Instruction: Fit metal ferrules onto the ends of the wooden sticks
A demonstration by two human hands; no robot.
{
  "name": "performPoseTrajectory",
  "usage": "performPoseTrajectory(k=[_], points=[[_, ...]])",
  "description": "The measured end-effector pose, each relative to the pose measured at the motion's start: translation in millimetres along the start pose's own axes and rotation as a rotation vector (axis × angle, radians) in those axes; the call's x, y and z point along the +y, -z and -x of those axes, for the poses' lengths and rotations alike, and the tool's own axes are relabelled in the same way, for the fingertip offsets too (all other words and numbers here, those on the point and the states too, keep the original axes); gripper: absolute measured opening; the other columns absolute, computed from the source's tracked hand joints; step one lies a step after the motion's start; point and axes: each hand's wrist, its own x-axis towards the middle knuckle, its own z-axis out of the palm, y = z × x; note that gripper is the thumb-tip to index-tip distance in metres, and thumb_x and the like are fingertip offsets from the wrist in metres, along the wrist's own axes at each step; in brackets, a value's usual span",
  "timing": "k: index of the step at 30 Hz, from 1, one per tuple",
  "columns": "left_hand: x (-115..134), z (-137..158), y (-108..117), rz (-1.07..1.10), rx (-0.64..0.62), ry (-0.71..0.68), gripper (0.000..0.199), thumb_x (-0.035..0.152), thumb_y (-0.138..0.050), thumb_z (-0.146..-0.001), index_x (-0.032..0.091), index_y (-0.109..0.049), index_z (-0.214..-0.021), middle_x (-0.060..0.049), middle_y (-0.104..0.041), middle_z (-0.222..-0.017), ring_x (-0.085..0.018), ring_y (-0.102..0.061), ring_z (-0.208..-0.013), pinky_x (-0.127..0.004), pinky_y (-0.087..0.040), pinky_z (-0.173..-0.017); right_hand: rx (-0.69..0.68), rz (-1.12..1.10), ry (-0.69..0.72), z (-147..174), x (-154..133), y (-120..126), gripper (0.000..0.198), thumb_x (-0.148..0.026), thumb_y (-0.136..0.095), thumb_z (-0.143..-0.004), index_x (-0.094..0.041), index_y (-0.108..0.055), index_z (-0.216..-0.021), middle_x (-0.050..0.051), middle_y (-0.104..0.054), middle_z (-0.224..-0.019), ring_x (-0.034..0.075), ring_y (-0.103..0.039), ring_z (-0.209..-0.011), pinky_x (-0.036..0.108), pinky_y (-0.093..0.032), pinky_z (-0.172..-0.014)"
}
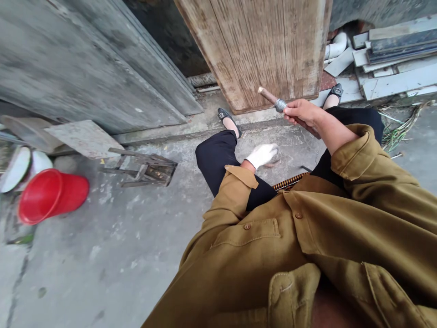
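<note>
My right hand, bare, is closed around the near end of a short wooden stick. A band of grey wire is wound round the stick just beyond my fingertips, and its pale cut end points up and left. My left hand wears a white glove and hangs low between my knees, fingers curled. Close under the glove shows a small brownish piece; whether the hand holds it I cannot tell. An orange and black woven strip shows beneath me.
A wooden door panel stands ahead, beside a grey panel. On the left are a red bucket and a small wooden stool on its side. Stacked boards and a white pipe lie at right, near dry stalks.
</note>
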Motion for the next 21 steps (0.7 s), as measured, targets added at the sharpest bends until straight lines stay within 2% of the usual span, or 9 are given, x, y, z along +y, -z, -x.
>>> performPoseTrajectory(k=[3,5,7,9,11,13,15,18,21], points=[[4.3,3.5,1.0,-0.115,-0.095,-0.042,0.034,0.033,-0.051,-0.111,0.021,-0.079,-0.126,-0.011,-0.082,-0.124,-0.029,-0.078,-0.11,-0.034,-0.054,-0.092,-0.019,0.436,-0.127,-13.2,6.1,-13.5,0.032,-0.029,-0.055,-0.11,-0.009,-0.076,-0.124,0.02,-0.076,-0.118,0.024,-0.072,-0.1,0.03,-0.053,-0.082],[6.7,6.5,4.7,-0.196,-0.085,-0.022,0.039,0.034,-0.045,-0.114,0.019,-0.075,-0.134,-0.013,-0.081,-0.129,-0.03,-0.078,-0.117,-0.035,-0.053,-0.095,-0.105,0.71,-0.186,-18.1,10.1,-24.0,0.038,-0.028,-0.06,-0.107,-0.005,-0.076,-0.132,0.026,-0.074,-0.13,0.033,-0.072,-0.117,0.035,-0.053,-0.092],[8.6,9.6,9.9,-0.259,-0.062,0.025,0.043,0.034,-0.041,-0.116,0.017,-0.072,-0.14,-0.014,-0.08,-0.131,-0.03,-0.077,-0.12,-0.036,-0.053,-0.096,-0.264,0.858,-0.197,-17.6,13.5,-34.6,0.037,-0.025,-0.064,-0.104,-0.002,-0.078,-0.129,0.026,-0.075,-0.127,0.035,-0.072,-0.117,0.038,-0.053,-0.093],[9.9,12.0,15.2,-0.286,-0.032,0.072,0.044,0.034,-0.038,-0.117,0.018,-0.07,-0.143,-0.015,-0.08,-0.131,-0.03,-0.077,-0.121,-0.035,-0.053,-0.096,-0.535,0.855,-0.185,-13.2,16.2,-44.1,0.026,-0.02,-0.069,-0.1,-0.004,-0.081,-0.117,0.018,-0.078,-0.108,0.028,-0.072,-0.099,0.034,-0.052,-0.086],[10.9,13.2,19.5,-0.277,-0.002,0.122,0.044,0.034,-0.038,-0.117,0.019,-0.069,-0.145,-0.014,-0.08,-0.132,-0.029,-0.077,-0.119,-0.035,-0.052,-0.095,-0.82,0.754,-0.175,-8.0,17.2,-50.6,0.015,-0.018,-0.069,-0.1,-0.009,-0.08,-0.105,0.006,-0.071,-0.083,0.017,-0.064,-0.077,0.028,-0.048,-0.076],[11.1,12.9,22.2,-0.249,0.027,0.178,0.044,0.034,-0.038,-0.117,0.021,-0.068,-0.146,-0.013,-0.08,-0.134,-0.029,-0.077,-0.119,-0.035,-0.052,-0.093,-0.979,0.582,-0.156,-4.5,16.3,-52.1,0.01,-0.018,-0.07,-0.099,-0.011,-0.075,-0.094,-0.002,-0.06,-0.068,0.012,-0.053,-0.064,0.024,-0.042,-0.067],[10.1,10.8,22.8,-0.215,0.048,0.226,0.043,0.034,-0.038,-0.117,0.021,-0.07,-0.143,-0.012,-0.08,-0.133,-0.029,-0.077,-0.118,-0.034,-0.051,-0.091,-1.057,0.404,-0.09,-3.2,14.1,-47.2,0.015,-0.023,-0.076,-0.096,-0.012,-0.071,-0.087,-0.004,-0.056,-0.066,0.01,-0.049,-0.062,0.023,-0.039,-0.065],[6.4,5.4,19.7,-0.127,0.051,0.244,0.04,0.03,-0.04,-0.116,0.019,-0.075,-0.131,-0.012,-0.082,-0.123,-0.028,-0.077,-0.111,-0.033,-0.051,-0.089,-0.997,0.097,0.055,-2.9,11.4,-30.7,0.03,-0.039,-0.087,-0.089,-0.013,-0.072,-0.09,-0.003,-0.057,-0.068,0.009,-0.049,-0.063,0.023,-0.037,-0.064],[1.9,0.5,13.7,-0.017,0.056,0.193,0.039,0.026,-0.042,-0.115,0.015,-0.077,-0.128,-0.014,-0.081,-0.122,-0.026,-0.076,-0.108,-0.031,-0.052,-0.092,-0.668,-0.103,0.149,-2.2,12.0,-13.1,0.04,-0.052,-0.083,-0.092,-0.015,-0.069,-0.093,-0.003,-0.054,-0.071,0.009,-0.044,-0.063,0.023,-0.035,-0.064]])
